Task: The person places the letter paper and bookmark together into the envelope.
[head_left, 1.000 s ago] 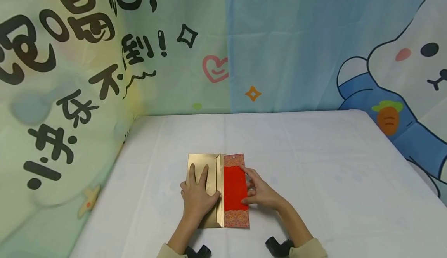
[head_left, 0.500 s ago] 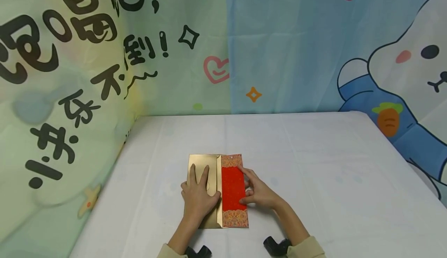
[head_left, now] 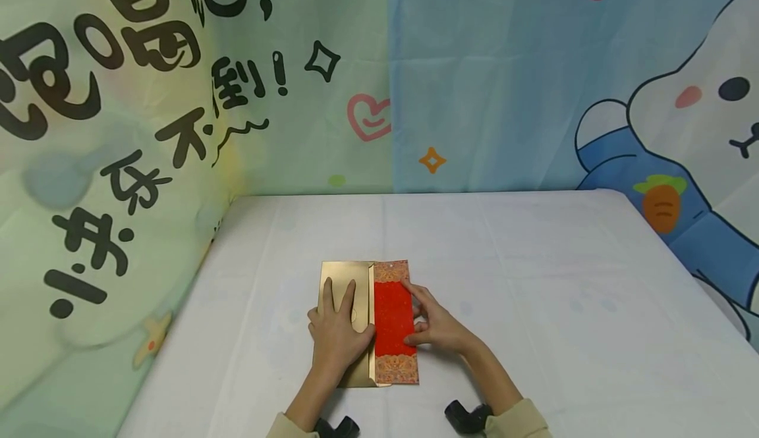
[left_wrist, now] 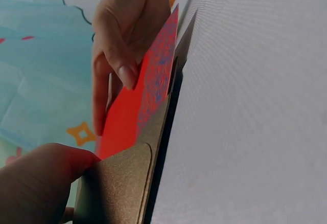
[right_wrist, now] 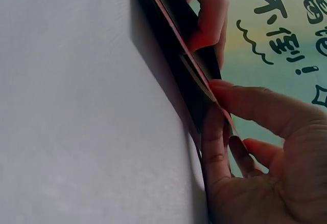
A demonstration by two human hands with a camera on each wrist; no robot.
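A shiny gold folder-like panel lies on the table, a narrow gold strip along its right side. My left hand rests on this panel with fingers spread, the thumb reaching the strip. To the right is a red card with patterned bands at its top and bottom. My right hand pinches the card's right edge between thumb and fingers. The left wrist view shows the red card tilted up from the cloth, meeting the gold panel. From the right wrist, thin layers appear between the fingers.
A white cloth covers the table. Behind it hangs a printed curtain with a cartoon bear, and another with large lettering stands at the left. Black wrist-camera mounts sit by both wrists.
The red card has shifted slightly left over the gold strip, and the right hand has moved left with it. The left hand has stayed in place on the gold panel.
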